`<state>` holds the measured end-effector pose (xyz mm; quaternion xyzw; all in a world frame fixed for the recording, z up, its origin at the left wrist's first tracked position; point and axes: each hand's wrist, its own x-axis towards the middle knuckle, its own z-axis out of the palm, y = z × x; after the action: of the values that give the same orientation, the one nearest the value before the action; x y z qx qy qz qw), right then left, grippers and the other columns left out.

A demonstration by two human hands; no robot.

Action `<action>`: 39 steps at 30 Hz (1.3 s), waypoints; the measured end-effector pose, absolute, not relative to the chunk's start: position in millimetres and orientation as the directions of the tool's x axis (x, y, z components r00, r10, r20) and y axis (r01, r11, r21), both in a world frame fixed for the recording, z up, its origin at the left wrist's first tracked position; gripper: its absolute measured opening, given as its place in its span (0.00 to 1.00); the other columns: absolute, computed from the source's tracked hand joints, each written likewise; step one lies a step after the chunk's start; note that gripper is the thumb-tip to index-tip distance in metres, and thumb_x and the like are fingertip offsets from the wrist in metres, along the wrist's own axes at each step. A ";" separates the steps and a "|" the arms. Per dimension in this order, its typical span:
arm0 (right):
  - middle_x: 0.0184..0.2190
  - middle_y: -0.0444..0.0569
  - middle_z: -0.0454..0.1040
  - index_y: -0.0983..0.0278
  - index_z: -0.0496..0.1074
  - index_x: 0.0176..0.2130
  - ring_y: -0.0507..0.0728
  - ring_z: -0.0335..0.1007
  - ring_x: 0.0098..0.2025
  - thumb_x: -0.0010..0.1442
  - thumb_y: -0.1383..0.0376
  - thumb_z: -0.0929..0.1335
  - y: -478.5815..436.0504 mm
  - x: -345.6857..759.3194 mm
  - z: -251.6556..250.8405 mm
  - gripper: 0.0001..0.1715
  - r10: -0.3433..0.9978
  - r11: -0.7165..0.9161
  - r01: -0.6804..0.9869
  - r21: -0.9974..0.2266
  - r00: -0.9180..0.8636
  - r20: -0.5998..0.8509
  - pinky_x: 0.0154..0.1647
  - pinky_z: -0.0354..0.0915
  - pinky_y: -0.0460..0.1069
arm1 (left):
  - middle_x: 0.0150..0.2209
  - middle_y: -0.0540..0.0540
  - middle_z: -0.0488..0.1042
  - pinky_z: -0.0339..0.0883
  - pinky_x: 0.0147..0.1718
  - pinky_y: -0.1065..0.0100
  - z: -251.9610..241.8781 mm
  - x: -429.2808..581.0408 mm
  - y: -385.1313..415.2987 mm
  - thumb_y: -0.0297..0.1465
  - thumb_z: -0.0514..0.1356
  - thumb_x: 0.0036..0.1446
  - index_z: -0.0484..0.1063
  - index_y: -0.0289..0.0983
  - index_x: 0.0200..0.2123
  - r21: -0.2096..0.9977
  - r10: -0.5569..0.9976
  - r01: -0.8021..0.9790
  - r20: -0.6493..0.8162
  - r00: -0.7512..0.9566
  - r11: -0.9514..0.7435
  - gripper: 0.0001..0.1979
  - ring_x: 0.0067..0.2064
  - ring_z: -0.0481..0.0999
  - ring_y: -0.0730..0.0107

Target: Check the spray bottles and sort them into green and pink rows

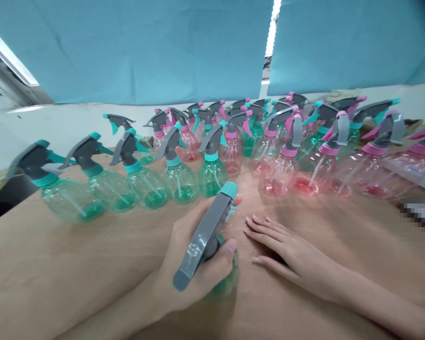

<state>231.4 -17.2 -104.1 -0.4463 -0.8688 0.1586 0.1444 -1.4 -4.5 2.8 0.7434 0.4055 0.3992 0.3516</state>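
Note:
My left hand (pixel 198 264) is wrapped round the neck of a green spray bottle (pixel 228 278) with a grey trigger head and a teal nozzle. The bottle stands close in front of me, its lower part half covered by the hand. To its right, my right hand (pixel 290 250) lies on the tabletop with its fingers stretched out, holding nothing. Just beyond the left hand stands another green spray bottle (pixel 212 177) with a teal collar. Across from my right hand are clear pink spray bottles (pixel 278 177) with pink collars.
Several green spray bottles (pixel 147 186) form a row on the left of the wooden table (pixel 102 264). More pink and green bottles crowd the back and right. A pixelated flat object (pixel 423 212) lies at the right edge. Blue curtains (pixel 156 52) hang behind.

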 end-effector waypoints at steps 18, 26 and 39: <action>0.68 0.50 0.57 0.60 0.60 0.66 0.64 0.49 0.70 0.69 0.53 0.63 -18.3 231.8 -104.7 0.31 0.824 0.549 0.705 -0.449 -0.545 0.152 0.68 0.54 0.65 | 0.50 0.49 0.79 0.76 0.44 0.64 7.5 -0.2 -4.6 0.27 0.59 0.44 0.70 0.45 0.50 0.843 0.896 0.370 0.257 0.361 -0.391 0.26 0.42 0.80 0.62; 0.68 0.51 0.55 0.62 0.60 0.66 0.63 0.48 0.70 0.69 0.52 0.61 -17.4 232.1 -103.5 0.31 0.817 0.558 0.719 -0.415 -0.563 0.122 0.68 0.53 0.64 | 0.50 0.48 0.79 0.76 0.43 0.66 7.2 -0.6 -3.9 0.27 0.59 0.45 0.69 0.43 0.50 0.848 0.896 0.365 0.246 0.370 -0.384 0.26 0.43 0.80 0.62; 0.68 0.51 0.58 0.60 0.60 0.66 0.64 0.50 0.69 0.69 0.53 0.63 -18.4 231.8 -103.8 0.31 0.822 0.553 0.701 -0.450 -0.549 0.153 0.68 0.54 0.64 | 0.43 0.42 0.80 0.75 0.30 0.63 10.7 1.2 -5.3 0.27 0.57 0.45 0.70 0.34 0.54 0.836 0.895 0.398 0.218 0.389 -0.377 0.29 0.22 0.69 0.70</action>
<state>231.8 -18.4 -103.8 -0.4410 -0.8633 0.1710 0.1761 1.2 -5.3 10.7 0.7530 0.4294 0.3482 0.3568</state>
